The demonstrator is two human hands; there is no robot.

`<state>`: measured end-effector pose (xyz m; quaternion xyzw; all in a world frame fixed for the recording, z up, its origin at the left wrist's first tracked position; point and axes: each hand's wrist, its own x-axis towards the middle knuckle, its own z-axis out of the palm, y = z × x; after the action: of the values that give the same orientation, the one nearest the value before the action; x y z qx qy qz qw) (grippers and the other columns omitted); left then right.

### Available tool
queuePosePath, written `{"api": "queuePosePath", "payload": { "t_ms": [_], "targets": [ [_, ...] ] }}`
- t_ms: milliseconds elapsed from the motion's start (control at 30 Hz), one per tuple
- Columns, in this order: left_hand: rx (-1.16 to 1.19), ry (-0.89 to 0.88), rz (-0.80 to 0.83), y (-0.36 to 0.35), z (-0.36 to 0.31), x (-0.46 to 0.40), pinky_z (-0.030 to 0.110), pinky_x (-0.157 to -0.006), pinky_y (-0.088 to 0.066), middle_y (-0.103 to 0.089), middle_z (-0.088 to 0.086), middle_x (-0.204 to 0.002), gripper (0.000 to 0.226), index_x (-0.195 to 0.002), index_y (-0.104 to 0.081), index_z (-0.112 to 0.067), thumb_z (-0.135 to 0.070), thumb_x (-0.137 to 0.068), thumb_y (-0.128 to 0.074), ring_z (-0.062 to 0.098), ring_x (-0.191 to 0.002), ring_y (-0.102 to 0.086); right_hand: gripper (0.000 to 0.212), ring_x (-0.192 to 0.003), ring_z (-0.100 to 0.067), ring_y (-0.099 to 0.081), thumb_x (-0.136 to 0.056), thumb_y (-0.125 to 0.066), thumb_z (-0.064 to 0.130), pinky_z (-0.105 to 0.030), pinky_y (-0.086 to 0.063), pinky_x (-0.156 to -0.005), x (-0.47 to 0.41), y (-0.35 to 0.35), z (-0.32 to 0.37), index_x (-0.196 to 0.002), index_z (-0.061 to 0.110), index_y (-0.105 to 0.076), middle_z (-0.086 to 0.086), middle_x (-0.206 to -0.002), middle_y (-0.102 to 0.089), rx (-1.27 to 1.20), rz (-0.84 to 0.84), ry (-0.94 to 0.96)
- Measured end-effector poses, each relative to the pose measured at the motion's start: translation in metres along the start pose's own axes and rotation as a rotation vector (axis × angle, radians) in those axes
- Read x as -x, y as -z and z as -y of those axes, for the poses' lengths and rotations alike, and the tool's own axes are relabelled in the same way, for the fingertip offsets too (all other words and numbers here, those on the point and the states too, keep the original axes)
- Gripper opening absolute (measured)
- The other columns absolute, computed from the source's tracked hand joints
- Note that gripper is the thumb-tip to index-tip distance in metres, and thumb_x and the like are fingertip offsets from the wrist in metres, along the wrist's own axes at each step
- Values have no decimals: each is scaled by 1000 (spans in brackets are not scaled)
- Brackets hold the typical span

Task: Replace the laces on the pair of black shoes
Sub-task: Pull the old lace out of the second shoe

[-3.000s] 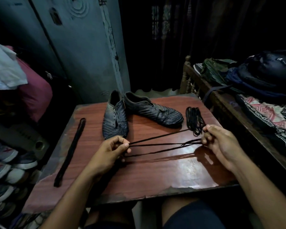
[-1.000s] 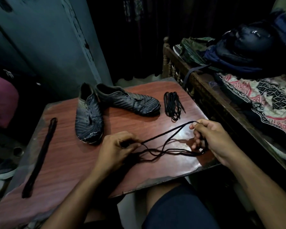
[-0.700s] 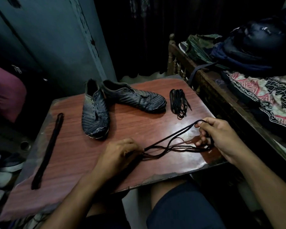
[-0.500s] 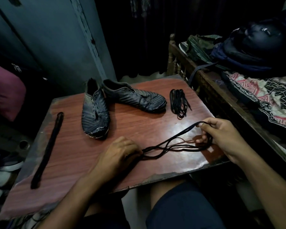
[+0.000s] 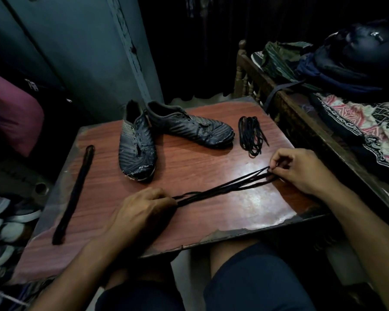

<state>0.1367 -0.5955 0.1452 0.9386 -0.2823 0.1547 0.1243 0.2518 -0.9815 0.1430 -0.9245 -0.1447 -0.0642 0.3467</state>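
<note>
The black lace now runs as several nearly straight strands across the near part of the reddish surface, where half a second ago it sagged in loose loops between the hands. The left hand has stayed at about 6 o'clock, knuckles up, its fingers curled over one end of the folded strands. The right hand, at about 4 o'clock, has drawn a little farther away and now pinches the far bends of the lace between thumb and fingertips, the other fingers loosely curled. The two black shoes have not moved: one points toward the person at roughly 11 o'clock of the lace, the other lies behind it with its toe toward 3 o'clock, heels close together. Neither shoe shows a lace in its eyelets as far as can be seen. A bundled black lace lies at 1 o'clock just beside the second shoe's toe, and a long dark strip rests at 9 o'clock near the surface's left edge, both unchanged.
</note>
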Motion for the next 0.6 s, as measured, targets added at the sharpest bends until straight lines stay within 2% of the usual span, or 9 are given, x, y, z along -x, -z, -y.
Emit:
{"api": "queuePosePath", "payload": {
  "t_ms": [100, 167, 233, 333, 400, 533, 600],
  "targets": [
    [-31, 22, 62, 2, 2, 2, 38, -58, -55, -63, -11, -97, 20, -106, -65, -32, -44, -96, -52, 16, -83, -62, 33, -69, -5, -63, -82, -81, 5, -37, -55, -71, -5, 4, 4, -74, 35, -68, 8, -79, -71, 96, 47, 54],
    [-62, 55, 56, 1, 3, 5, 39, -56, -55, -61, -11, -97, 20, -104, -64, -32, -44, -97, -50, 17, -84, -62, 31, -73, -4, -66, -84, -78, 3, -29, -54, -72, -7, 5, 5, -78, 32, -70, 6, -83, -73, 48, 60, 28],
    [-71, 90, 30, 0, 4, 8, 38, -53, -54, -61, -10, -97, 21, -102, -64, -31, -44, -96, -49, 18, -82, -64, 24, -78, -7, -72, -88, -72, -4, -18, -54, -72, -6, 6, 8, -83, 20, -70, -1, -86, -76, -249, 81, -85],
    [-67, 106, 26, 1, 5, 11, 36, -53, -53, -61, -11, -98, 18, -101, -63, -31, -42, -95, -50, 17, -81, -64, 16, -70, -22, -70, -83, -68, -8, -20, -56, -61, 0, 4, 15, -87, 6, -61, -17, -84, -74, -849, 88, -212],
    [-71, 98, 31, 1, 6, 11, 35, -53, -52, -61, -12, -97, 17, -101, -63, -31, -41, -96, -50, 16, -82, -63, 25, -67, -18, -66, -69, -77, 4, -22, -53, -52, 2, 2, 14, -87, 7, -60, -12, -81, -66, -1036, 76, -238],
    [-52, 83, 62, 3, 9, 9, 35, -58, -53, -60, -13, -98, 15, -101, -65, -31, -39, -98, -52, 13, -84, -60, 64, -65, -14, -64, -39, -101, 32, -22, -50, -51, -2, -6, 10, -87, 13, -64, -2, -77, -64, -1105, 72, -271],
    [-37, 74, 72, 6, 10, 9, 34, -61, -53, -61, -13, -98, 17, -100, -66, -30, -39, -98, -52, 12, -84, -60, 63, -69, -15, -69, -42, -100, 29, -23, -56, -56, -7, -8, 12, -88, 11, -60, -4, -76, -64, -1145, 33, -288]
  ]
}}
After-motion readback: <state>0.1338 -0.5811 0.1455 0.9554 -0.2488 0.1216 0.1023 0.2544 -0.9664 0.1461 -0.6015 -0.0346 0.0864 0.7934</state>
